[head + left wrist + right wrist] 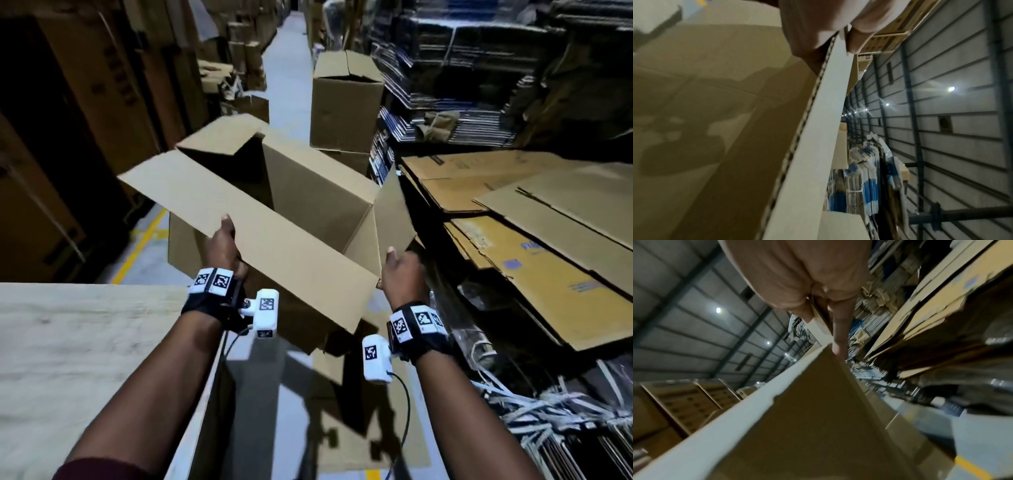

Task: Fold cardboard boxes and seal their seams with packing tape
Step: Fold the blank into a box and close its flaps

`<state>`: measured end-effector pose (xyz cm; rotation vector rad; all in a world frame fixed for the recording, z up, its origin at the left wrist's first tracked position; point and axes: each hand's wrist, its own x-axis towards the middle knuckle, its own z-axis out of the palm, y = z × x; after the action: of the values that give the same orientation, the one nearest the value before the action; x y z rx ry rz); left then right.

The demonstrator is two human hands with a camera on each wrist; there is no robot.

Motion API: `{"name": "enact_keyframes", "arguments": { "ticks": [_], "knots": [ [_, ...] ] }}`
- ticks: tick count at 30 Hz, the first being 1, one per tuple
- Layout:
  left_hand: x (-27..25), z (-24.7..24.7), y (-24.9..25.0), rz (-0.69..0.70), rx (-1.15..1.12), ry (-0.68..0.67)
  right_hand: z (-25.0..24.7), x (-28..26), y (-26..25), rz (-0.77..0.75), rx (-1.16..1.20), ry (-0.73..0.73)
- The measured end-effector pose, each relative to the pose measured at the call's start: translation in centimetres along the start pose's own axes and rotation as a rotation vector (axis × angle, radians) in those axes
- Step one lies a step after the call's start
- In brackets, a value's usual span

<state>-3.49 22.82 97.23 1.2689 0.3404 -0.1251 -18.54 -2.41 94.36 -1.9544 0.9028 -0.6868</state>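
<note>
Head view: both hands (222,250) (402,277) pinching corrugated brown flap (260,236) of open rectangular box (318,192).

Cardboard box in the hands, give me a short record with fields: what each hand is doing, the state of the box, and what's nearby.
box: open cardboard box, held up, flaps unfolded, no tape visible
left hand: left hand grips the near long flap at its edge
right hand: right hand pinches the box's near right corner
left of person: pale board surface
ahead: second cardboard box standing open in the aisle
right side: flattened cardboard stacks
tape: none in view
</note>
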Motion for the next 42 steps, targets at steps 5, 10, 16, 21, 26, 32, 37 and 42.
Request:
{"name": "enact_keyframes", "arguments": {
  "ticks": [5, 10, 16, 21, 26, 32, 37, 42],
  "knots": [
    [-0.9, -6.8, 6.2, 0.152, -0.134, 0.082, 2.7, -3.1, -5.4, -0.049, 0.171, -0.118],
    [-2.8, -16.8, 11.9, 0.223, -0.14, 0.215, 7.7, -9.0, -13.7, -0.033, 0.371, -0.254],
    [-2.1, -33.1, 15.6, 0.271, -0.182, 0.374, 16.5, -19.1, -21.2, -0.092, 0.422, -0.461],
    [0.9, -46.4, 17.2, 0.257, -0.141, 0.454, 26.6, -29.5, -24.6, -0.007, 0.421, -0.535],
    [6.1, -56.8, 18.4, 0.082, -0.126, 0.342, 33.0, -36.1, -28.3, 0.116, 0.463, -0.451],
    [10.9, -60.3, 17.3, -0.058, -0.004, 0.22, 34.2, -37.9, -30.4, 0.133, 0.36, -0.225],
    [14.1, -60.8, 15.0, -0.139, 0.248, 0.138, 34.9, -37.2, -31.4, -0.043, 0.02, -0.109],
    [14.8, -60.3, 14.9, -0.163, 0.242, 0.08, 36.4, -36.3, -32.2, -0.122, -0.195, -0.05]
  ]
}}
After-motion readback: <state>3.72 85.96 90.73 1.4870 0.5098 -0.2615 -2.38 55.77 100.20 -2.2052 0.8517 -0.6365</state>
